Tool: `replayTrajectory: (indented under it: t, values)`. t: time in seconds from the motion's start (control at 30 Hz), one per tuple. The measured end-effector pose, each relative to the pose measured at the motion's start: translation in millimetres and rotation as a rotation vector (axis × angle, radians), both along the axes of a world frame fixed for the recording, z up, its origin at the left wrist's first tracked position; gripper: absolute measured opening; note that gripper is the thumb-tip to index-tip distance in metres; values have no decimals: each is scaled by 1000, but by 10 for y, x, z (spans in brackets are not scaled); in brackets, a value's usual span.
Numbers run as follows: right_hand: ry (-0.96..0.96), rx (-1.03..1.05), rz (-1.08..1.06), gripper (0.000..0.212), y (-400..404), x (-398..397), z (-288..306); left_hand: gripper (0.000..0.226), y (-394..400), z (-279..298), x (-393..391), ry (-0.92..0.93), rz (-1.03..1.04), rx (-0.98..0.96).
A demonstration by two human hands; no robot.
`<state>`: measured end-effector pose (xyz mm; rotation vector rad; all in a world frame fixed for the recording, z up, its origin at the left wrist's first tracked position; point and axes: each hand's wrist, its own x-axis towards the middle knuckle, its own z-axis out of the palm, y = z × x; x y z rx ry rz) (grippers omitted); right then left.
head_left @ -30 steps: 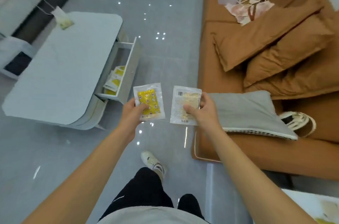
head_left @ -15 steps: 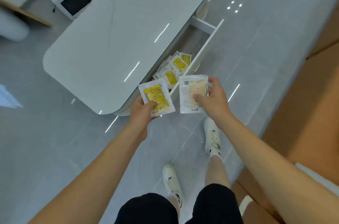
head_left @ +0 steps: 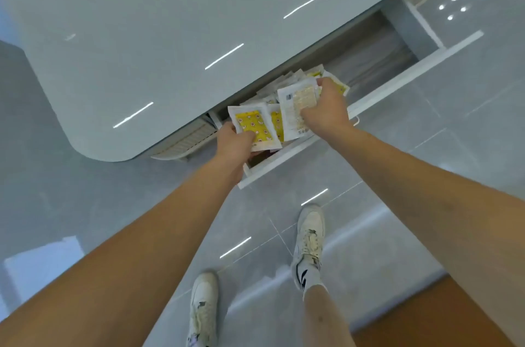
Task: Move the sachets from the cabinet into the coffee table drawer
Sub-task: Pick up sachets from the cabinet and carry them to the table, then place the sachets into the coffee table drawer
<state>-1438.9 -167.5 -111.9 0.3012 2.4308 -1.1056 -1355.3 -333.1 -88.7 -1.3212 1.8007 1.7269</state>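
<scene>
Both hands over the open coffee table drawer (head_left: 380, 96)! Left hand (head_left: 234, 142) pinches a yellow sachet (head_left: 252, 125); right hand (head_left: 325, 107) grips a pale sachet (head_left: 297, 107) above the sachet pile (head_left: 287, 82).

Yellow-print sachet (head_left: 255, 126): flat white-edged packet w/ yellow panel, held tilted over the near end of the open coffee table drawer (head_left: 397, 80). Pale sachet (head_left: 298, 110): white/cream w/ printed text, just right of it, edges overlapping, also above the drawer. Pile of sachets (head_left: 287, 82) lies loose inside, bunched toward the drawer's near half; far half shows bare grey bottom. Drawer is white, pulled out from under the tabletop.
</scene>
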Motion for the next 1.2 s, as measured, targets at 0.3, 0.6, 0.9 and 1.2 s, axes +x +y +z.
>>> replayTrajectory:
  t: [0.3, 0.6, 0.9, 1.2]
  values:
    - [103, 272, 275, 58, 60, 69, 236, 54, -143, 164, 29, 20, -389, -363]
    - [318, 469, 345, 43, 109, 1189, 2192, 55, -389, 2153, 611, 329, -1029, -860]
    - [481, 627, 80, 41, 136, 3419, 4388, 56, -414, 4318, 1885, 717, -1437, -1072]
    - [396, 753, -527, 38, 258, 6310, 4979, 57, 613, 4995, 3572, 1140, -1927, -913]
